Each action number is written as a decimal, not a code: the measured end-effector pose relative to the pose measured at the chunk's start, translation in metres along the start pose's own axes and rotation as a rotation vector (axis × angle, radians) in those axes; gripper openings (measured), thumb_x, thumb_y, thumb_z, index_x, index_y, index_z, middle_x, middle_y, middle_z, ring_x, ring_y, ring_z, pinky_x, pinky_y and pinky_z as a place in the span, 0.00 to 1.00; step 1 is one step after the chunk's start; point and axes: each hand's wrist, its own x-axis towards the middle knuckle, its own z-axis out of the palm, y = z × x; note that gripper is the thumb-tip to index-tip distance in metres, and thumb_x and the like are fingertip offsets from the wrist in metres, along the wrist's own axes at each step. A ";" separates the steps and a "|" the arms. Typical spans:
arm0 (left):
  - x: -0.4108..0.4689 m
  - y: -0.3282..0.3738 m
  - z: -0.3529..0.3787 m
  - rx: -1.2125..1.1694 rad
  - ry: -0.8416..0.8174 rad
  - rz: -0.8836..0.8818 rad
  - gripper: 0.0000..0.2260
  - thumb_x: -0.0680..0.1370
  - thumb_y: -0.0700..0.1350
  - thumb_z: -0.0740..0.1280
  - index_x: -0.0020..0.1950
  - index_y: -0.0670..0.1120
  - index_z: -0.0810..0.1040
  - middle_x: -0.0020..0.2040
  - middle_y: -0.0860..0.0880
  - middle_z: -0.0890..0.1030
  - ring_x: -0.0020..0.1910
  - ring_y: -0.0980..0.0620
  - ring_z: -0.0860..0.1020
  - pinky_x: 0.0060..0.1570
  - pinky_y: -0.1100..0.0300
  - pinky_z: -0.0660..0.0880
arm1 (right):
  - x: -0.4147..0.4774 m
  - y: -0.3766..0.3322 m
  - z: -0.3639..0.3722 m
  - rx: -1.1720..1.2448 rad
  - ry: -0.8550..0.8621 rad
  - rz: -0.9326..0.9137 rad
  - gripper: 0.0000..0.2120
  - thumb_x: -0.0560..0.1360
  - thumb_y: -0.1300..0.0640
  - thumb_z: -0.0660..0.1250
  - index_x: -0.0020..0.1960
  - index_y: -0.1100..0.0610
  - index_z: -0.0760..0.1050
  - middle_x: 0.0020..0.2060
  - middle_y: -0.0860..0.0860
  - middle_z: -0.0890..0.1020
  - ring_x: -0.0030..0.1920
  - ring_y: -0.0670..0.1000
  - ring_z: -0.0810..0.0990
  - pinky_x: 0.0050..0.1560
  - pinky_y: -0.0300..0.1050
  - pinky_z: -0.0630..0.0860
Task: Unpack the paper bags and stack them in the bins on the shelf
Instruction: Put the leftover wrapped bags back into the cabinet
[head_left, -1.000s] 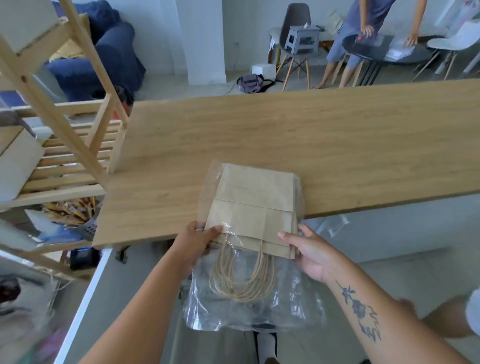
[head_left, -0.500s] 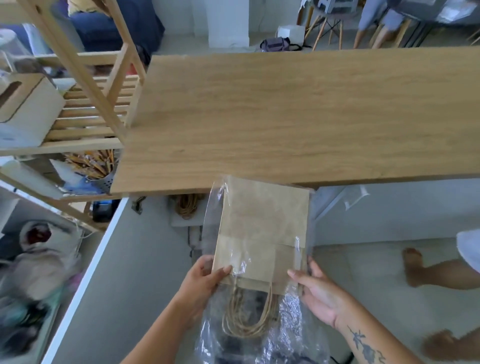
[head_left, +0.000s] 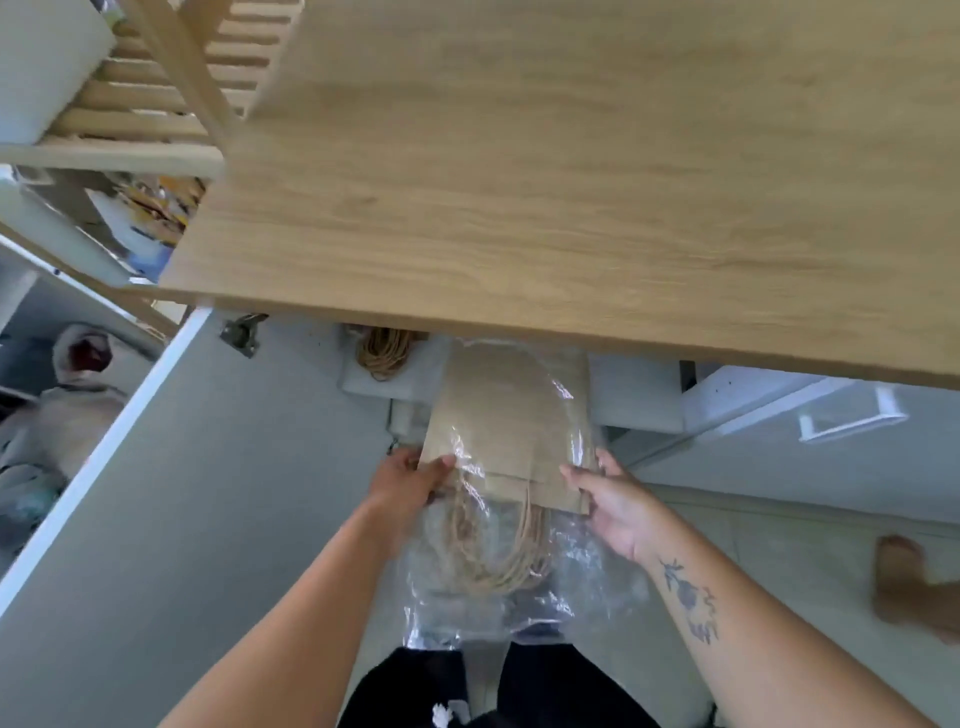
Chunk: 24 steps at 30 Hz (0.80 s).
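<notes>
Wood-grain table (head_left: 571, 171) fills the upper frame, near edge running across the middle; slatted wooden shelf (head_left: 156, 104) at its left end, blurred. Below the table's near edge, off the surface, a flat stack of brown paper bags (head_left: 506, 431) sits inside a clear plastic sleeve (head_left: 519, 597), held in the air. Twine handles (head_left: 498, 551) hang toward the person inside the sleeve. Left hand (head_left: 410, 480) pinches the stack's left lower corner, thumb on top. Right hand (head_left: 613, 504) grips the right lower corner through the plastic, fingers spread, tattoo on forearm. Grey floor (head_left: 218, 493) beneath.
</notes>
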 end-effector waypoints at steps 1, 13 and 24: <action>0.019 0.004 0.005 0.018 0.024 0.033 0.11 0.76 0.43 0.73 0.54 0.40 0.80 0.51 0.37 0.84 0.41 0.46 0.81 0.54 0.45 0.79 | 0.021 -0.006 0.002 0.021 0.000 -0.009 0.39 0.77 0.66 0.67 0.79 0.49 0.50 0.70 0.58 0.72 0.60 0.56 0.77 0.54 0.57 0.78; 0.149 0.003 0.018 0.456 0.196 0.462 0.25 0.77 0.52 0.70 0.73 0.50 0.70 0.73 0.51 0.70 0.71 0.53 0.68 0.63 0.66 0.63 | 0.213 -0.076 0.017 -0.077 0.119 -0.198 0.12 0.76 0.70 0.63 0.50 0.54 0.74 0.37 0.51 0.82 0.35 0.53 0.81 0.40 0.53 0.79; 0.139 -0.002 0.025 1.098 0.207 0.642 0.34 0.77 0.65 0.63 0.79 0.54 0.58 0.81 0.53 0.54 0.79 0.46 0.52 0.76 0.49 0.55 | 0.195 -0.116 0.042 -0.787 0.533 -0.561 0.39 0.73 0.48 0.70 0.77 0.59 0.57 0.71 0.59 0.65 0.68 0.59 0.69 0.62 0.49 0.73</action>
